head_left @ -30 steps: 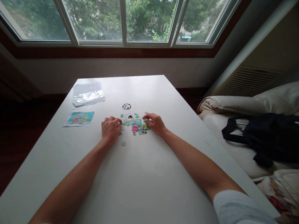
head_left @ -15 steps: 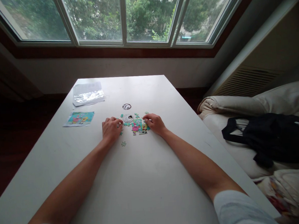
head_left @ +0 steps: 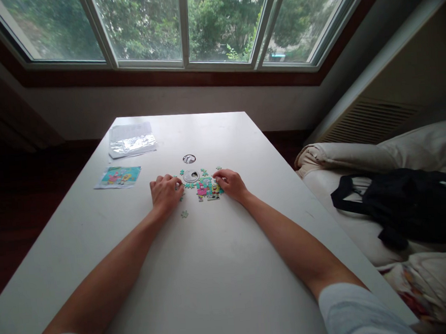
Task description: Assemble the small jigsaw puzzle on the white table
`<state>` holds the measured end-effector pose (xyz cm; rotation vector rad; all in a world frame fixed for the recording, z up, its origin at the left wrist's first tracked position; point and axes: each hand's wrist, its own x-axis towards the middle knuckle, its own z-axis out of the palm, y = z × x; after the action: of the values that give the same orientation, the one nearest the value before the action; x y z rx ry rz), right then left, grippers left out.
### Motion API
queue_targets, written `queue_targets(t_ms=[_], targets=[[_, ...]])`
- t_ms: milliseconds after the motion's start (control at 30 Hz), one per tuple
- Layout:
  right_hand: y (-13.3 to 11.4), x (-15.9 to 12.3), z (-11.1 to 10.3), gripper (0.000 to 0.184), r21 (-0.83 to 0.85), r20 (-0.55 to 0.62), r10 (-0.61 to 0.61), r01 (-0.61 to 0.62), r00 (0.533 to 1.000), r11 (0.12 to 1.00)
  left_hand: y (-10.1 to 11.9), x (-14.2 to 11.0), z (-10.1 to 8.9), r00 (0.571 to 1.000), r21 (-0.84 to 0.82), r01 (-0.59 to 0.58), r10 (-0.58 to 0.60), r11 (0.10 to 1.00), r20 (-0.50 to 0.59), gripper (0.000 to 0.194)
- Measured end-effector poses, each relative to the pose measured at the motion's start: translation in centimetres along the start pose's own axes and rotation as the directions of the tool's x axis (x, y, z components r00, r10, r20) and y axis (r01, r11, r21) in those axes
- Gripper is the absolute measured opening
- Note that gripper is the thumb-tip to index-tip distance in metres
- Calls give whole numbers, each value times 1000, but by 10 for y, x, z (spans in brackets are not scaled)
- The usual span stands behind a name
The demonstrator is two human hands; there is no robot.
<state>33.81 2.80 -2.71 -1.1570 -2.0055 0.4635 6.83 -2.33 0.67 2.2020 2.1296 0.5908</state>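
A partly joined jigsaw puzzle, with pink, yellow and teal cartoon figures, lies flat on the white table. My right hand rests at its right edge, thumb and fingers pinched together; what lies between them is hidden. On the other side my left hand has its fingers curled, with a small puzzle piece at the fingertips. Several loose teal pieces surround a round silvery tin between the hands. One loose piece sits apart, nearer to me.
A round lid-like disc lies beyond the tin. To the left are a printed picture sheet and a clear plastic bag with papers. Right of the table, a black bag lies on a cream sofa.
My left hand shifts a little toward the tin and then slightly back left, its fingers moving among the loose pieces. My right hand stays in place at the puzzle.
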Motion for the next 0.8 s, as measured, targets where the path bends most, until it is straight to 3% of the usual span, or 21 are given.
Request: queue_targets(t_ms=[800], targets=[[-1, 1, -1, 17, -10, 14, 2, -2, 1000, 1000, -10, 6, 8, 999, -66, 43, -42, 997, 9, 19]])
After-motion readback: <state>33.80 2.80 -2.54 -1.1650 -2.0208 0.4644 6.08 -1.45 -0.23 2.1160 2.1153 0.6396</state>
